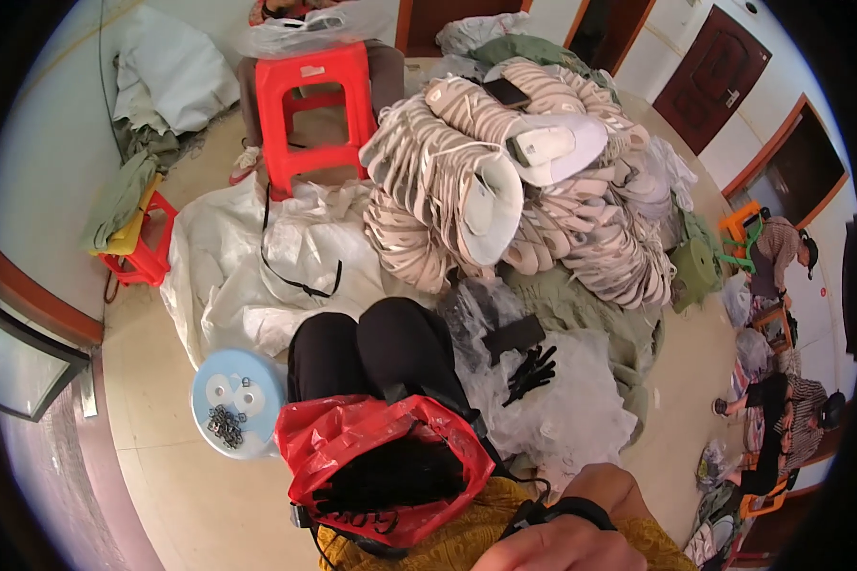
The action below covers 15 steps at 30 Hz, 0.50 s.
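Red bag [305, 438]: in the lap, mouth gaping upward, probably so that its contents lie within easy reach; the thighs [324, 357] are just beyond it.
Black pieces [395, 481]: inside the bag, too dark to tell apart.
Blue stool [265, 376]: just left of the lap, seemingly a side table, its flat top keeping small parts off the floor.
Buckles [226, 427]: loosely heaped on that top.
Uppers [428, 152]: nested in long curved rows ahead, likely to save space and keep order.
White sheet [229, 257]: spread on the floor, perhaps against dirt.
Black bunch [530, 374]: on clear plastic [586, 400], right of the knees.
Right hand [562, 547]: close to the camera at the lower edge, right of the bag, back showing, arm sharply bent, dark band [590, 514] at the wrist. Fingers cut off; cannot tell how far open, or whether anything is held.
Left hand: out of view.
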Motion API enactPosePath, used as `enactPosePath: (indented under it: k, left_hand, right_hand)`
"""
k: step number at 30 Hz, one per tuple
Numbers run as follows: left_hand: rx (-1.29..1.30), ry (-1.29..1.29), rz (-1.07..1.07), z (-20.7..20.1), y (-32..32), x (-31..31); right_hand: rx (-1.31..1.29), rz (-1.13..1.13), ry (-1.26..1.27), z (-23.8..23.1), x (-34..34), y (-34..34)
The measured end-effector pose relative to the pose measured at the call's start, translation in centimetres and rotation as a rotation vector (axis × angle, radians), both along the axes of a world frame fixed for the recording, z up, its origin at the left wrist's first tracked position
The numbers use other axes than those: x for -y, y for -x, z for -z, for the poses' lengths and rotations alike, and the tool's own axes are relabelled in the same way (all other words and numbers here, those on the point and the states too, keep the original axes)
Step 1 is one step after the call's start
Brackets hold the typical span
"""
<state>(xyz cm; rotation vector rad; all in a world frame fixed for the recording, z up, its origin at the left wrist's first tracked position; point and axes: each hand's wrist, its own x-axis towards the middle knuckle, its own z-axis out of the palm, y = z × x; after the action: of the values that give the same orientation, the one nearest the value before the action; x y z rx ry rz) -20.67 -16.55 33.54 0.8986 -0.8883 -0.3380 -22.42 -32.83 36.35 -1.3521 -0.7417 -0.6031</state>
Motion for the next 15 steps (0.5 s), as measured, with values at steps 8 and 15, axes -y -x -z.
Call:
enactPosePath:
  k: [8,15]
  left_hand:
    - [0.572,0.871,-0.117,3.6,-2.4,4.8]
    - [0.055,-0.167,0.564,-0.6,-2.3,-1.7]
  right_hand:
    - [-0.050,-0.103,0.038,0.0,-0.1,-0.4]
    - [-0.163,1.128,0.115,0.3,-6.6,-3.8]
